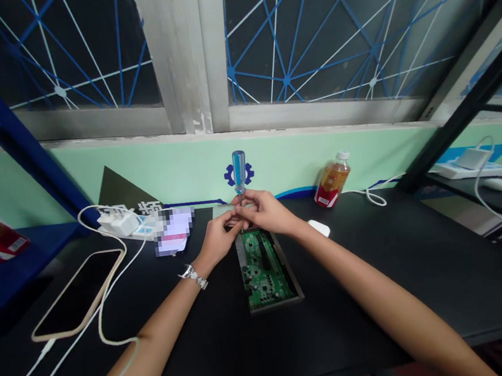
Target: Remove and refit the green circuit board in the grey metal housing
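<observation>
The right hand [260,210] gripped a translucent-blue-handled screwdriver [239,170] at a green rectangular circuit board [261,272]; the left hand's [217,236] grip was unclear.

A light green wall [184,165] rises beyond the left hand [217,236] and right hand [268,211], marked with a dark blue gear emblem [230,176] directly past them. Above the wall, pale window frames [180,56] hold dark panes [327,32] crossed by blue and white lines meeting at round nodes. A black table [198,353] spreads below both hands under soft, even light. Well out to the left hand's side, a blue post [21,143] slants beside a blue surface; far off the right hand's side, a black frame [454,126] stands before another dark surface.
</observation>
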`<state>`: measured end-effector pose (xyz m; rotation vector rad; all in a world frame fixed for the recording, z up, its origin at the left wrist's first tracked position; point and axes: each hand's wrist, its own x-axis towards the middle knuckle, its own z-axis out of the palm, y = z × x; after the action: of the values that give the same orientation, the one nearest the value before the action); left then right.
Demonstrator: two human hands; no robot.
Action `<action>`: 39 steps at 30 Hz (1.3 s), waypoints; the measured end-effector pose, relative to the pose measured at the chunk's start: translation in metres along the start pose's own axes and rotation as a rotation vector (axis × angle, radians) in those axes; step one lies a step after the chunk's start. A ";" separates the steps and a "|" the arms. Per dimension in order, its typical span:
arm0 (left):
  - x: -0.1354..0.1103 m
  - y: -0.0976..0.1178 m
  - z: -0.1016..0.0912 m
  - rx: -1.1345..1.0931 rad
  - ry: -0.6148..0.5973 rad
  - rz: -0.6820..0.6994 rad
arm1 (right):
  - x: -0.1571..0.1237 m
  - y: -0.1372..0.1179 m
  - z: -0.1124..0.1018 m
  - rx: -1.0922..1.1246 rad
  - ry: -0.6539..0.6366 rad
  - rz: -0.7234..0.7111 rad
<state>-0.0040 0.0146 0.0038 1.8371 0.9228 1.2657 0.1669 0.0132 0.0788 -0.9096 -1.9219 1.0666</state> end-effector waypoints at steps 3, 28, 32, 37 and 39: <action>0.002 -0.002 0.007 -0.070 -0.017 -0.007 | -0.001 0.000 0.003 -0.011 -0.021 0.007; -0.008 0.016 -0.004 0.124 0.087 -0.042 | -0.002 0.001 -0.009 -0.254 0.069 -0.029; -0.015 0.021 -0.013 0.194 0.064 -0.023 | -0.003 -0.001 -0.010 -0.154 0.072 -0.040; -0.032 0.029 -0.024 0.271 0.034 0.022 | -0.015 -0.005 -0.013 0.092 0.213 -0.030; -0.039 0.031 -0.028 0.277 -0.002 0.029 | -0.028 -0.001 -0.012 0.232 0.268 -0.001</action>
<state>-0.0357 -0.0294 0.0204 2.0694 1.1196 1.2006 0.1897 -0.0067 0.0771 -0.8712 -1.5446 1.0819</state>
